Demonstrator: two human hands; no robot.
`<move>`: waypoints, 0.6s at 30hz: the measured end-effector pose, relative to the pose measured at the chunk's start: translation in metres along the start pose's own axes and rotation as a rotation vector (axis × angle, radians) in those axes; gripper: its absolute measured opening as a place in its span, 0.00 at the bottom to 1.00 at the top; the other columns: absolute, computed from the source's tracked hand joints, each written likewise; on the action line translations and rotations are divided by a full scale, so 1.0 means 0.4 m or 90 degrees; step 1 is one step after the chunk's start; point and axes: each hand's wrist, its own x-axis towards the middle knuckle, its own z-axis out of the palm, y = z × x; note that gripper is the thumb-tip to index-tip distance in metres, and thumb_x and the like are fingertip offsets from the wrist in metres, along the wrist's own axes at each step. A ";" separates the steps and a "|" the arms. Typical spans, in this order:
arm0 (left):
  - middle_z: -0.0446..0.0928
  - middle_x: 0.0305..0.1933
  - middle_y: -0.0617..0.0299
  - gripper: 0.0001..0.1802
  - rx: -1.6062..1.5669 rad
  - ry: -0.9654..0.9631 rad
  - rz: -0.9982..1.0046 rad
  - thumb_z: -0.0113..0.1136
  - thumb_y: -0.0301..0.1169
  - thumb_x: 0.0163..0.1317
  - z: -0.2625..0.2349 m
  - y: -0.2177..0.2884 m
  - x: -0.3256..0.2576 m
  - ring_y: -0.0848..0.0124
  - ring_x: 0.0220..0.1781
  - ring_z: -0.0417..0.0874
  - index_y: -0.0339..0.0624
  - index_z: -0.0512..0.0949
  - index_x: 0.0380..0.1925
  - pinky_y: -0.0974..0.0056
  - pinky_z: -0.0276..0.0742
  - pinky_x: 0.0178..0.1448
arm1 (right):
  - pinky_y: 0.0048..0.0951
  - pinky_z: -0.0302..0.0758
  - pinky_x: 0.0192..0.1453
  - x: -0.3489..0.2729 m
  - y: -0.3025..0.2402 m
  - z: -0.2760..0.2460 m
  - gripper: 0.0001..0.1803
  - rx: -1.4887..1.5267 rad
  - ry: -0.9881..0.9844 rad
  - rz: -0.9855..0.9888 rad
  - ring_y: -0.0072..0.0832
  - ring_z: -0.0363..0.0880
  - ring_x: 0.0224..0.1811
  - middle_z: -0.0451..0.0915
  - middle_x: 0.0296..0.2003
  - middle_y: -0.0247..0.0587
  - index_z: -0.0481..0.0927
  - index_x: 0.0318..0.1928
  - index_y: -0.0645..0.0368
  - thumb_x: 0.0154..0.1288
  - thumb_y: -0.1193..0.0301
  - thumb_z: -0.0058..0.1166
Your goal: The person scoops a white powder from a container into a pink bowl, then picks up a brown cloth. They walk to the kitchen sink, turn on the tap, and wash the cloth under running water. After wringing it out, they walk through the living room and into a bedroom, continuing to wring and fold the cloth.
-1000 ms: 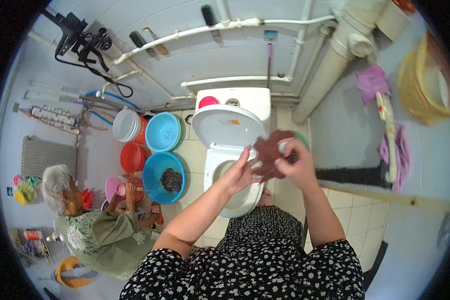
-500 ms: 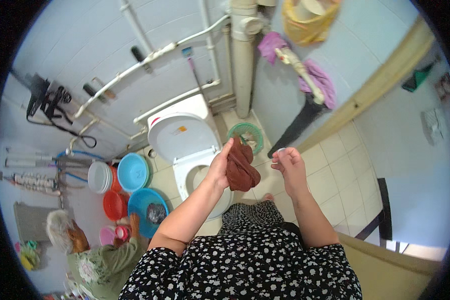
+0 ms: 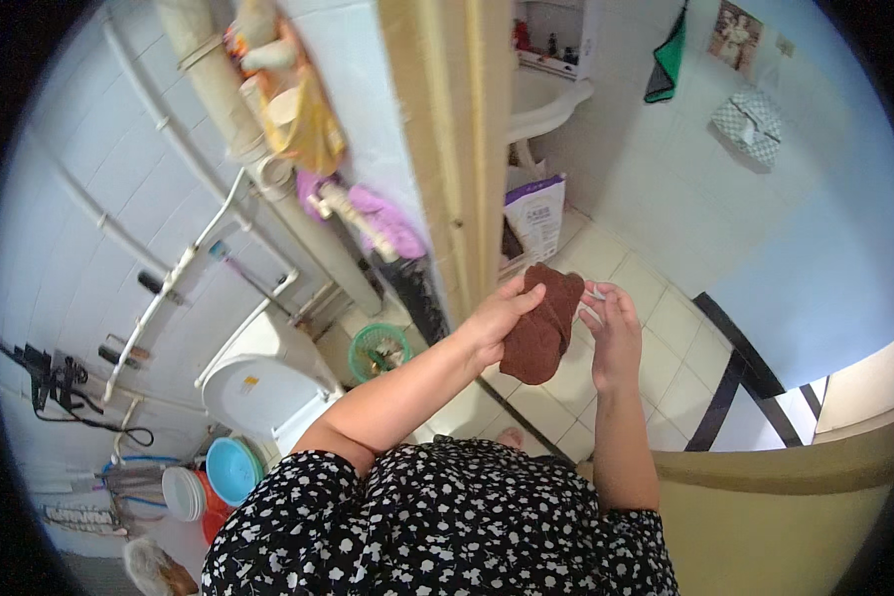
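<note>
A folded dark brown cloth (image 3: 540, 338) hangs in front of me, gripped along its left side by my left hand (image 3: 499, 323), thumb on top. Close by its right edge, my right hand (image 3: 614, 326) is raised with bent fingers. Something small and whitish shows at those fingertips, too small to name. Whether the right fingers touch the cloth, I cannot tell.
To the left stand a white toilet (image 3: 258, 382) with its lid up, a green basket (image 3: 378, 352) and a blue basin (image 3: 233, 471). A wooden door frame (image 3: 457, 149) rises ahead. Beyond it are a washbasin (image 3: 551, 104) and a white bag (image 3: 536, 221). A person's head (image 3: 154, 566) shows lower left.
My view has swung right, from the toilet toward the doorway. The brown cloth, still in my left hand, is spread flatter. My right hand has come closer to it.
</note>
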 end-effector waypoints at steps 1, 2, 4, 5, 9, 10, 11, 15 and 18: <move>0.75 0.52 0.58 0.19 0.003 0.000 0.001 0.50 0.36 0.68 0.026 -0.015 0.054 0.66 0.50 0.79 0.40 0.66 0.56 0.59 0.77 0.53 | 0.28 0.70 0.54 0.018 -0.019 -0.032 0.14 -0.010 0.039 -0.016 0.25 0.72 0.51 0.72 0.53 0.40 0.71 0.52 0.55 0.71 0.63 0.45; 0.75 0.52 0.58 0.20 -0.001 0.002 0.003 0.50 0.37 0.68 0.052 -0.030 0.106 0.66 0.49 0.79 0.40 0.66 0.56 0.60 0.77 0.53 | 0.28 0.69 0.56 0.034 -0.039 -0.061 0.15 -0.024 0.076 -0.028 0.25 0.71 0.52 0.71 0.54 0.40 0.71 0.54 0.54 0.71 0.63 0.45; 0.76 0.48 0.59 0.20 -0.005 -0.023 0.009 0.51 0.42 0.68 0.100 -0.046 0.206 0.67 0.47 0.79 0.42 0.69 0.53 0.60 0.77 0.50 | 0.33 0.62 0.63 0.083 -0.066 -0.120 0.23 -0.020 0.075 -0.028 0.29 0.65 0.61 0.66 0.59 0.37 0.65 0.61 0.54 0.70 0.60 0.47; 0.77 0.47 0.59 0.20 0.007 -0.028 -0.004 0.51 0.43 0.67 0.122 -0.051 0.243 0.68 0.46 0.79 0.41 0.69 0.52 0.61 0.77 0.49 | 0.33 0.62 0.63 0.101 -0.075 -0.135 0.24 0.000 0.087 -0.019 0.28 0.65 0.61 0.65 0.59 0.38 0.64 0.62 0.54 0.69 0.61 0.47; 0.76 0.47 0.59 0.19 0.078 -0.044 -0.059 0.51 0.40 0.67 0.172 -0.086 0.394 0.68 0.47 0.78 0.40 0.69 0.52 0.62 0.75 0.52 | 0.34 0.62 0.65 0.213 -0.047 -0.220 0.31 0.040 0.072 0.001 0.33 0.64 0.62 0.65 0.60 0.41 0.58 0.66 0.56 0.68 0.56 0.48; 0.75 0.48 0.59 0.18 0.108 -0.058 -0.051 0.51 0.38 0.67 0.178 -0.095 0.433 0.69 0.48 0.78 0.39 0.69 0.52 0.62 0.75 0.52 | 0.34 0.63 0.64 0.248 -0.042 -0.238 0.32 0.031 0.081 0.004 0.33 0.65 0.62 0.65 0.60 0.42 0.58 0.66 0.57 0.68 0.56 0.49; 0.74 0.49 0.59 0.17 0.113 -0.071 -0.050 0.50 0.30 0.64 0.183 -0.102 0.471 0.70 0.49 0.76 0.40 0.68 0.53 0.63 0.75 0.52 | 0.34 0.63 0.64 0.284 -0.041 -0.253 0.33 0.021 0.091 0.004 0.34 0.65 0.61 0.65 0.60 0.43 0.58 0.66 0.58 0.67 0.56 0.50; 0.75 0.46 0.60 0.21 0.170 -0.065 -0.050 0.46 0.21 0.55 0.180 -0.106 0.660 0.69 0.46 0.77 0.42 0.70 0.50 0.64 0.74 0.51 | 0.32 0.66 0.62 0.476 -0.029 -0.312 0.34 0.003 0.130 0.009 0.34 0.66 0.61 0.65 0.61 0.44 0.62 0.64 0.60 0.62 0.60 0.59; 0.76 0.43 0.59 0.17 0.043 -0.034 -0.091 0.48 0.24 0.54 0.159 -0.070 0.836 0.66 0.43 0.78 0.42 0.73 0.45 0.63 0.74 0.49 | 0.33 0.68 0.61 0.631 -0.049 -0.318 0.29 -0.032 0.137 -0.017 0.33 0.67 0.60 0.67 0.59 0.43 0.63 0.63 0.60 0.65 0.64 0.55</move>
